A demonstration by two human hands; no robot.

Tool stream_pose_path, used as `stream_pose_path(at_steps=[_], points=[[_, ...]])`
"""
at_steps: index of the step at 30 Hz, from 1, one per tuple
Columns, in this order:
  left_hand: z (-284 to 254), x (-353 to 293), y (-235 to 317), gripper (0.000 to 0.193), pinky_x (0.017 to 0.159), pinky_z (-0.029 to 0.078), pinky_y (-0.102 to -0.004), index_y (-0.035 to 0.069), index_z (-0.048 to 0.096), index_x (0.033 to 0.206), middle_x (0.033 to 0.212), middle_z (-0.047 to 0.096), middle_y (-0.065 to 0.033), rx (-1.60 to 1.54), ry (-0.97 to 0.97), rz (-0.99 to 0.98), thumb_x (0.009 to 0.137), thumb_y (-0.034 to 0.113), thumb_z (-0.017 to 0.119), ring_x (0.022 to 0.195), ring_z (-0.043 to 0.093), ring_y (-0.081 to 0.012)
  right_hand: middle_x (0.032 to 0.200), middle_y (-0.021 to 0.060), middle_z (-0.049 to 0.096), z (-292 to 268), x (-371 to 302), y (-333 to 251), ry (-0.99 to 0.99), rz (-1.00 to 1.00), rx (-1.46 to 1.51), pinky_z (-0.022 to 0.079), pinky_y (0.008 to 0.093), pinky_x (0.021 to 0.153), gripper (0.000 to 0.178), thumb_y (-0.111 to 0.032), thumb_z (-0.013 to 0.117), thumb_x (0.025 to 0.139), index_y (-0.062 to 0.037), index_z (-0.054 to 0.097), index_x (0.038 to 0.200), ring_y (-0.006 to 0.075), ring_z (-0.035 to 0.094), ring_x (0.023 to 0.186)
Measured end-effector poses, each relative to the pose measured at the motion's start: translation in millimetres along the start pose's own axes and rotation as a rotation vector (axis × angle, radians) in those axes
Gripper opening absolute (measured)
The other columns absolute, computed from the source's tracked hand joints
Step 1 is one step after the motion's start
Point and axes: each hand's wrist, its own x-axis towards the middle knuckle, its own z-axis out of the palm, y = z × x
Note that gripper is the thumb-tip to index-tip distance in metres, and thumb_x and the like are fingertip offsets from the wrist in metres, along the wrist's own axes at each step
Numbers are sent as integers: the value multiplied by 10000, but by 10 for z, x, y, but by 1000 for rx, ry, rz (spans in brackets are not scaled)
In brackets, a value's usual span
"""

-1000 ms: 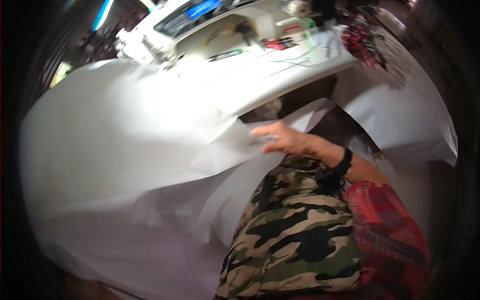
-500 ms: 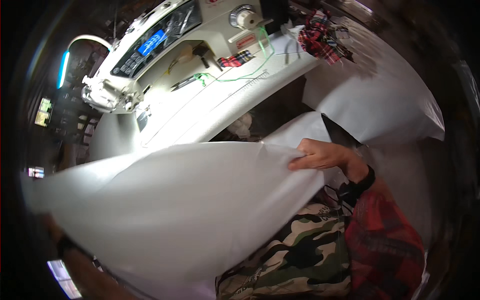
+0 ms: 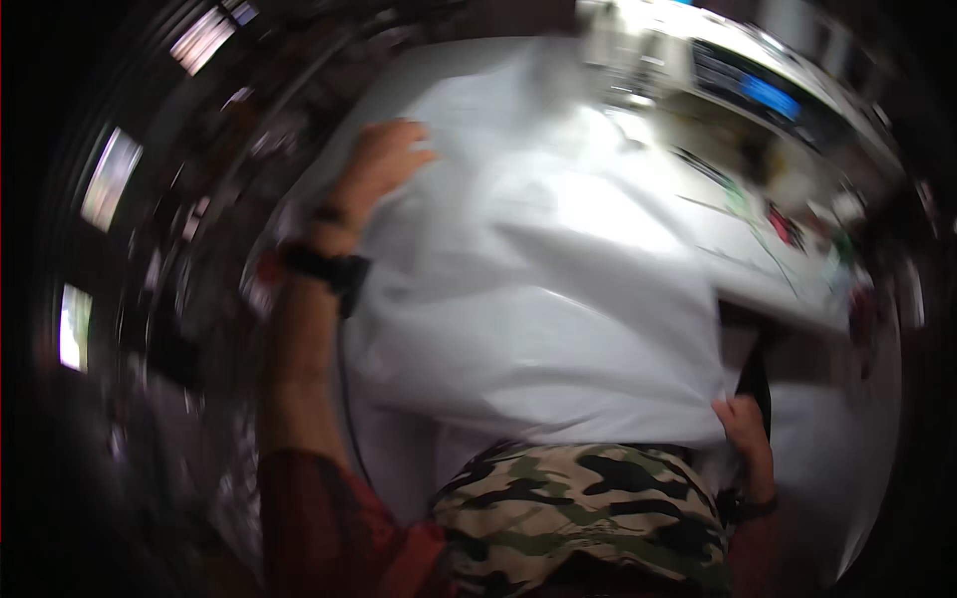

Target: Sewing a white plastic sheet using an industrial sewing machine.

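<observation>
A wide, smooth white sheet of material (image 3: 558, 309), wrinkled in soft folds, spreads over the sewing machine table and down toward my lap. My left hand (image 3: 384, 159) lies on its far left part, slightly blurred, with thumb and fingers apart. Low on the right, my right hand (image 3: 743, 424) pinches the near right corner of the sheet, which pulls into creases there. Under its bright lamp, the needle end of the white sewing machine (image 3: 633, 95) stands just beyond the sheet. Whether the sheet reaches under the needle is too blurred to tell.
On the machine bed to the right lie dark tweezers (image 3: 703, 164), green thread (image 3: 738, 199) and a small red scrap (image 3: 786, 227). A dark gap (image 3: 743, 324) opens below the table's front edge. More white material (image 3: 817, 439) hangs at the right. Camouflage cloth (image 3: 588, 498) covers my lap.
My view has swung left. The sheet, earlier held up in front of the table, now lies over it. My left hand has come onto the sheet; my right hand still grips its edge.
</observation>
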Motion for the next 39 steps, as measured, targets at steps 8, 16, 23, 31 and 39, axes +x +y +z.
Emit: stream_pose_path(at_steps=[8, 16, 23, 31, 39], points=[[333, -998, 496, 296, 996, 440, -413, 11, 660, 1058, 1219, 613, -142, -291, 128, -205, 805, 146, 734, 1129, 582, -323, 884, 148, 675, -595, 776, -1691, 179, -697, -189, 486, 406, 788, 357, -56, 717, 779, -22, 633, 1124, 342, 636, 853], [143, -1677, 204, 262, 895, 503, -375, 27, 635, 1093, 1121, 663, -143, -692, 379, -293, 878, 168, 687, 1052, 628, -325, 1244, 161, 601, 195, 2469, -3959, 112, -1047, -21, 461, 390, 974, 338, -57, 657, 873, -31, 613, 1207, 328, 555, 1171], [705, -3434, -1498, 236, 854, 507, -405, 27, 668, 1052, 1008, 695, -146, -55, -9, -1026, 863, 167, 654, 964, 655, -325, 1316, 185, 564, 332, 2861, -3924, 86, -1034, -185, 376, 430, 1077, 373, -238, 560, 947, 41, 615, 1188, 351, 495, 1247], [1775, -3863, -2273, 376, 936, 449, -449, 42, 655, 1060, 1142, 619, -159, -53, 260, -1218, 753, 220, 781, 1114, 541, -361, 1340, 133, 561, 380, 2811, -3984, 98, -915, -165, 389, 437, 1097, 332, -213, 584, 935, -17, 622, 1200, 320, 471, 1285], [2288, -3823, -2515, 315, 929, 426, -492, 57, 654, 1001, 1154, 588, -140, 27, 173, -1206, 728, 163, 772, 1112, 518, -351, 1339, 164, 550, 376, 2787, -4006, 62, -891, -95, 374, 449, 1095, 351, -223, 580, 935, -2, 619, 1205, 338, 476, 1274]])
